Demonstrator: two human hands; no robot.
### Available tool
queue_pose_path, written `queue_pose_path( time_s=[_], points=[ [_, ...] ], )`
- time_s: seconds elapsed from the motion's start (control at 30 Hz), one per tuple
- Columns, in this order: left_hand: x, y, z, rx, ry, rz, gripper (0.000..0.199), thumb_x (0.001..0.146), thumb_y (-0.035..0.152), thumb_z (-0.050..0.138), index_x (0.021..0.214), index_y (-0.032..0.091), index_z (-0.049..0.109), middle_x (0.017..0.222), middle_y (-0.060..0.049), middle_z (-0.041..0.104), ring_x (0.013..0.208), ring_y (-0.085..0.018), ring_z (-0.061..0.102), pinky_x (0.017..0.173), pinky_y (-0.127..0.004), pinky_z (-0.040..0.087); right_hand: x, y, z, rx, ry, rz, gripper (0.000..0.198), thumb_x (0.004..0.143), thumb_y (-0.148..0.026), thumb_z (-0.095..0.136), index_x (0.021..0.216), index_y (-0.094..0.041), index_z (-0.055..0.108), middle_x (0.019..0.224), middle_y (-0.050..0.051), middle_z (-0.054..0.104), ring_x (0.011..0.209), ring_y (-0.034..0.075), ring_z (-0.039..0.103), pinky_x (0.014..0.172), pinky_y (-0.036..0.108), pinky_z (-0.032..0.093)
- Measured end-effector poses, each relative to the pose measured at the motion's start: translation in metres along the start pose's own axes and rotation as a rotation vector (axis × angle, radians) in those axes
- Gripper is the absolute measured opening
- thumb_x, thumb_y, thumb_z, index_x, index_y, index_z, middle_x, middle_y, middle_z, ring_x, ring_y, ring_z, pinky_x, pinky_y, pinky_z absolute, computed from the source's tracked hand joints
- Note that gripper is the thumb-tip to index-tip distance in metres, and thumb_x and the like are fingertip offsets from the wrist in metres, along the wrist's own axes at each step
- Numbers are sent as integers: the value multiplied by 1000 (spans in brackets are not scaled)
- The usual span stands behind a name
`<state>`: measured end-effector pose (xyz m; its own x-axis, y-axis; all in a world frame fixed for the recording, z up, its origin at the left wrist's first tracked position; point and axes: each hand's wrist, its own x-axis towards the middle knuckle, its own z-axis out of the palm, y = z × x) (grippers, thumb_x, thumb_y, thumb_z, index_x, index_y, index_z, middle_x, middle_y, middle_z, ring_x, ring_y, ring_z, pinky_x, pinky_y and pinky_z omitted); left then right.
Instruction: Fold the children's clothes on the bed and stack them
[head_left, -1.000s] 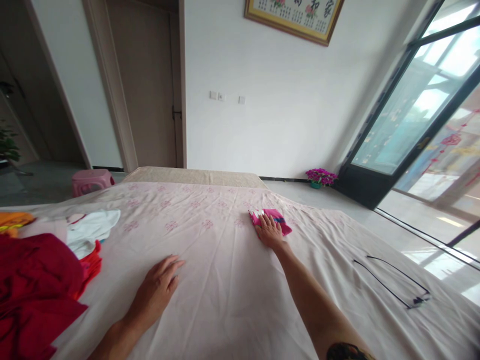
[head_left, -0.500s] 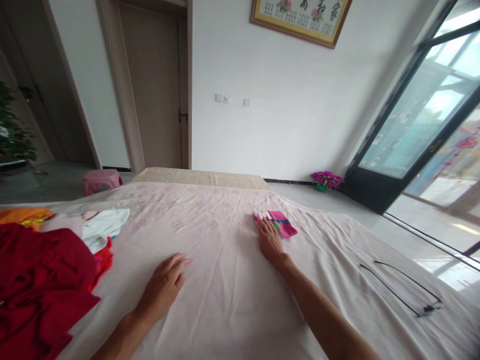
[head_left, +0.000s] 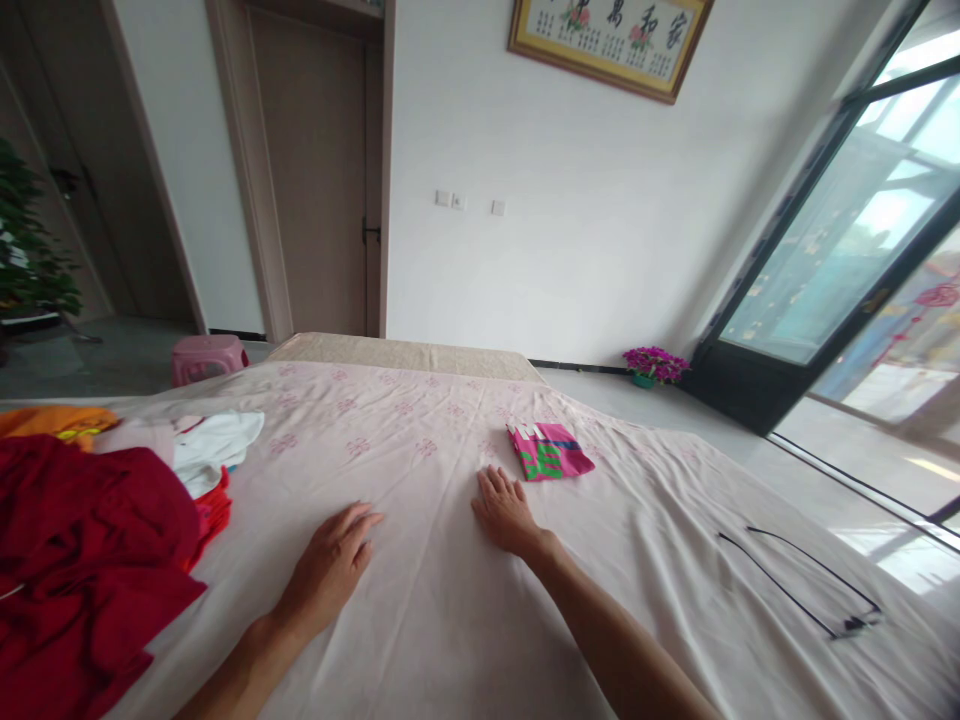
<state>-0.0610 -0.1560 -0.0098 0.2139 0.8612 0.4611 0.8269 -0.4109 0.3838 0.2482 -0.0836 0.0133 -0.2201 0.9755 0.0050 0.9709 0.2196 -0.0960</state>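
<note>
A small folded pink cloth [head_left: 551, 452] with green, blue and white patches lies flat on the pale flowered sheet [head_left: 420, 570]. Just to its near left, my right hand [head_left: 504, 510] rests on the sheet, palm down with fingers stretched, holding nothing and apart from the cloth. My left hand [head_left: 334, 555] lies on the sheet left of the middle, empty, its fingers loosely extended. Further left is a heap of clothes: a dark red garment [head_left: 90, 560], a white one [head_left: 217, 450], an orange one [head_left: 52, 425] and a bright red one [head_left: 214, 515].
Black-framed glasses [head_left: 851, 628] lie on the sheet at the right. Beyond the bed stand a pink plastic stool [head_left: 208, 358] and a pot of purple flowers [head_left: 654, 364] by the glass door [head_left: 757, 395]. A leafy plant [head_left: 30, 245] is at far left.
My right hand has come off the folded pink cloth and moved toward me and left onto the sheet. The cloth has stayed in place. My left hand is almost unmoved.
</note>
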Motion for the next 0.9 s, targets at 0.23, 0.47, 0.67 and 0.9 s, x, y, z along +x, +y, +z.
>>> queue_pose_path(
  time_s=[0.23,0.47,0.67,0.9],
  points=[
    [-1,-1,0,-8,13,1,37,87,17,46,119,24,65,128,-7,63,121,-20,58,106,-40,46,-12,-16,4,31,113,12,54,99,-39,34,150,-22,37,158,8,30,148,25,21,119,45,11],
    [-1,2,-3,5,0,-6,38,86,16,47,117,23,66,126,-7,65,119,-21,59,106,-40,47,-18,-14,-1,61,147,-38,50,98,-36,36,146,-23,44,155,6,37,145,23,27,119,42,15],
    [-1,4,-3,-6,10,-15,38,85,15,47,117,23,67,126,-7,65,119,-21,59,106,-40,47,-21,-12,-4,79,154,-67,47,98,-34,38,143,-24,48,154,5,40,145,22,29,120,41,16],
    [-1,0,-6,-92,11,-40,33,86,16,46,108,25,70,118,-3,70,116,-18,62,104,-36,48,-21,-11,-4,82,163,-76,47,98,-34,39,142,-23,49,153,5,41,144,22,30,120,40,17]
  ],
)
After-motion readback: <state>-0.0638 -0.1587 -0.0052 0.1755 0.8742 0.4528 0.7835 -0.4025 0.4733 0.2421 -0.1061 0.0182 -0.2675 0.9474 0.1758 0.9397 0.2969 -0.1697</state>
